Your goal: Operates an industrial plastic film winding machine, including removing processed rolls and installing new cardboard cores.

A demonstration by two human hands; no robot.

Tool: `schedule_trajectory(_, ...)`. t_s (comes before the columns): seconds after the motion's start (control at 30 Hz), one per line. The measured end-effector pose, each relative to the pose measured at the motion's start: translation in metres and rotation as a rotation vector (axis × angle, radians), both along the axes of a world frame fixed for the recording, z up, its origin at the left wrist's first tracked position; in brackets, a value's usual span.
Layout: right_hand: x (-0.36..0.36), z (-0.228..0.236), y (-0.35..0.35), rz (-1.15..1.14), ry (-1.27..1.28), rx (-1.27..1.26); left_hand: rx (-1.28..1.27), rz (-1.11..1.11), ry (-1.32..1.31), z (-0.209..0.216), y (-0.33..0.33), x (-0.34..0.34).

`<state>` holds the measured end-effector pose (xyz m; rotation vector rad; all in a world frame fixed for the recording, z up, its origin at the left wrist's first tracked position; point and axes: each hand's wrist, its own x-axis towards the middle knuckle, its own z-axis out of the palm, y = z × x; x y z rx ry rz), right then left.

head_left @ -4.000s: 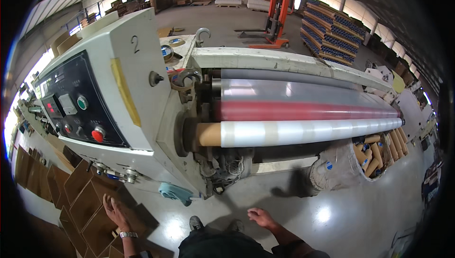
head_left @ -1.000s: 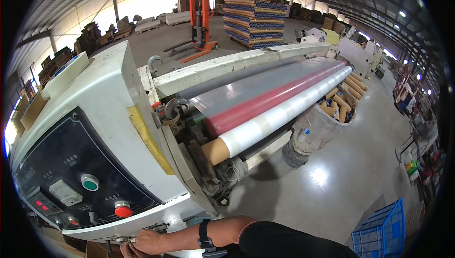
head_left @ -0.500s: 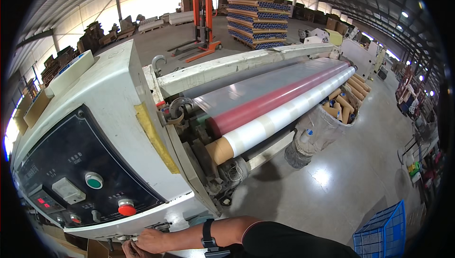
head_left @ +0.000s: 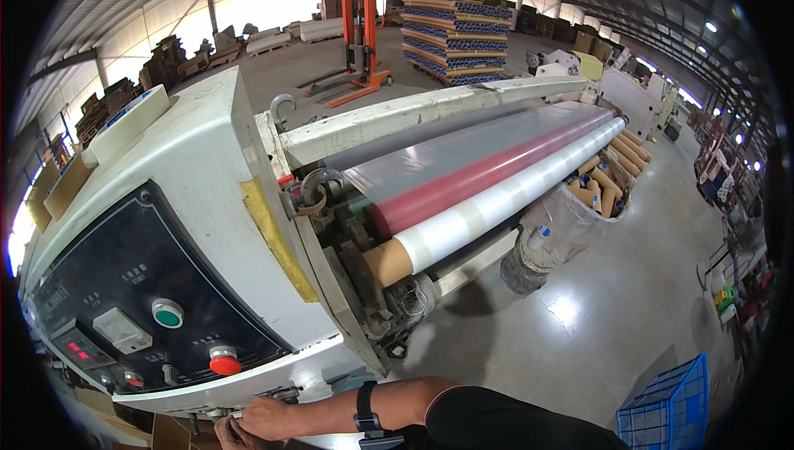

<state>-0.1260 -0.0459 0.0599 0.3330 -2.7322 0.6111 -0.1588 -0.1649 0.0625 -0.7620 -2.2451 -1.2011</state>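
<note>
My right hand is closed at the lower edge of the machine's control panel, beside a row of small dark knobs. What its fingers grip is hidden. Tight against it, lower and to the left, my left hand shows only in part, its fingers bent together on something too small to name. A black strap circles my right forearm. Above the hands, the panel carries a red push button, a green button and a lit red display.
Right of the panel, a white film roll on a cardboard core lies along a red roller. A bag of cardboard tubes stands beyond it. A blue crate sits at lower right. An orange lift truck stands behind.
The whole view has shifted slightly, so the machine appears a little farther right. Both hands stay together at the panel's lower edge, with little visible movement.
</note>
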Motion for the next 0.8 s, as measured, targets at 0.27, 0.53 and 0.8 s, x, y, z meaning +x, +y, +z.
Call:
schedule_trajectory(0.27, -0.003, -0.007, -0.001, 0.015, 0.027, 0.056, 0.004, 0.014, -0.024, -0.001, 0.000, 0.000)
schedule_trajectory(0.53, -0.004, -0.009, -0.003, -0.008, 0.054, 0.036, -0.001, 0.008, -0.042, 0.000, -0.002, 0.000)
schedule_trajectory(0.8, 0.021, 0.008, 0.015, -0.017, 0.061, -0.205, 0.143, -0.076, -0.259, -0.012, -0.028, -0.026)
